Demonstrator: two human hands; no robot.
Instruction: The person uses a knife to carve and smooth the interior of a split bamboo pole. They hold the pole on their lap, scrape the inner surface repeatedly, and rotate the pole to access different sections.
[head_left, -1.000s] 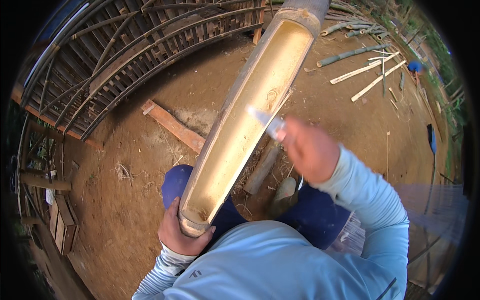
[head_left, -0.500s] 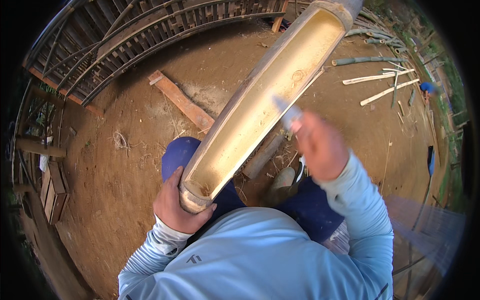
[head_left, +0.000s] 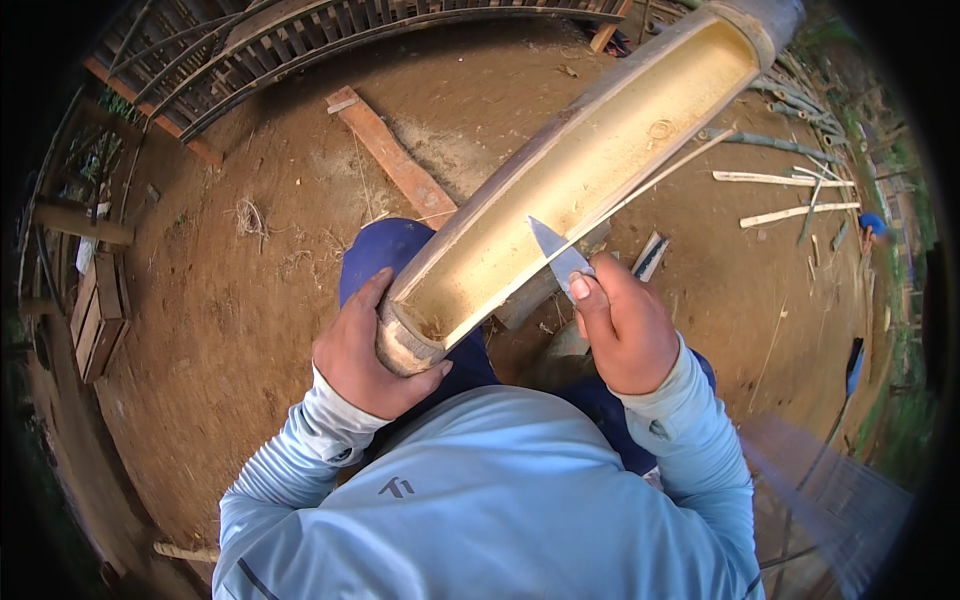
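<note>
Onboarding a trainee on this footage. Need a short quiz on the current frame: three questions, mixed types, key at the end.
1. Multiple choice: what does the right hand hold at the edge of the hollowed bamboo?
A) a hammer
B) a knife
C) a paintbrush

2. True or false: the left hand grips the bamboo at the end farthest from the body.

3. Fill in: beyond the left knee lies a reddish-brown wooden ____.

Key:
1. B
2. False; it holds the end nearest the body.
3. plank
</note>
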